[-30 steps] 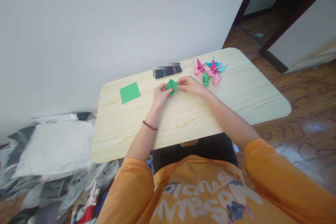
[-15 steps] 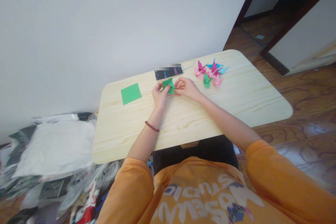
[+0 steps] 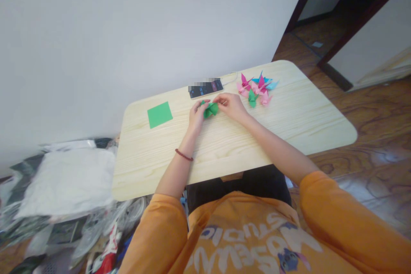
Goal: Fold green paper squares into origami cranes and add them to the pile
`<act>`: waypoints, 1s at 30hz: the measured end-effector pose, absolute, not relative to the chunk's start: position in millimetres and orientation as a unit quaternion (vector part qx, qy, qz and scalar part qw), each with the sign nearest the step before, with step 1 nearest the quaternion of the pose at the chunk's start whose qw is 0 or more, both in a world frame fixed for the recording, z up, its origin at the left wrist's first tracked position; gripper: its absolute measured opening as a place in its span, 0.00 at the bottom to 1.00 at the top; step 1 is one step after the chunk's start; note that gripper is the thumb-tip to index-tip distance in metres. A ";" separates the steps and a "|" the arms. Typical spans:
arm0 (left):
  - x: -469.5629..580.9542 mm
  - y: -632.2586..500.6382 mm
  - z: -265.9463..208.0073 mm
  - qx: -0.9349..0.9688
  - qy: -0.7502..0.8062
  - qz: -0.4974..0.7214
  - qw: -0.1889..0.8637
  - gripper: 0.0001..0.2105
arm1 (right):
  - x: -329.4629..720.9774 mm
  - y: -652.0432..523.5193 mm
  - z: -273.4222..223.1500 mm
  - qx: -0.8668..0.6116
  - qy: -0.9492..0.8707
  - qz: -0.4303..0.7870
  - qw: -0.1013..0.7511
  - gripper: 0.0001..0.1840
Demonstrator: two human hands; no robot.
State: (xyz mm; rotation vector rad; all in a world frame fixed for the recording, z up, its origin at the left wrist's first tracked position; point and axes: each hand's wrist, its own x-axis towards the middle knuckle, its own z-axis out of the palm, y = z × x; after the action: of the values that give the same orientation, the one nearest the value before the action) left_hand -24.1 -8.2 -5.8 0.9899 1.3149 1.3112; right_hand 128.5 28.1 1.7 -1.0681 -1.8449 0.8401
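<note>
A partly folded green origami paper (image 3: 211, 110) is held between my hands above the table, its flaps standing out at angles. My left hand (image 3: 197, 113) grips its left side, thumb in front and fingers behind. At its upper right corner, my right hand (image 3: 229, 105) pinches the paper with thumb and forefinger. Left of my hands lies a flat green paper square (image 3: 159, 114). To the right sits a cluster of folded paper cranes in pink, magenta and blue, with a green paper crane (image 3: 252, 98) at its front.
A phone (image 3: 206, 88) with a white cable lies behind my hands near the wall. The light wooden table (image 3: 154, 167) has rounded corners. A white bag (image 3: 70, 182) and assorted clutter are on the left, below the table. A doorway opens at the right.
The green paper has turned and shifted slightly right, its flaps now spread differently. My left hand has turned with it, and my right fingers have drawn together at its corner.
</note>
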 end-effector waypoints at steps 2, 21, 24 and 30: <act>-26.1 -8.3 -0.7 0.369 0.547 0.521 0.541 0.13 | 130.5 30.3 1.6 -0.429 -0.731 0.326 0.419 0.14; -30.6 -7.9 -1.9 0.387 0.477 0.502 0.609 0.16 | 133.4 36.3 1.9 -0.395 -0.634 0.457 0.484 0.09; -29.6 -7.7 -3.2 0.371 0.461 0.520 0.616 0.15 | 132.9 36.4 2.1 -0.395 -0.614 0.481 0.485 0.10; -29.0 -9.6 -0.5 0.348 0.462 0.510 0.637 0.13 | 132.2 36.9 1.2 -0.410 -0.594 0.487 0.492 0.12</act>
State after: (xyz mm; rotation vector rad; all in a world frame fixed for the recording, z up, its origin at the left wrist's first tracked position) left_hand -29.0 -9.6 -0.5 0.7950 1.0548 1.1637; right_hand 132.2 36.9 1.2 -0.9939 -1.4407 1.1826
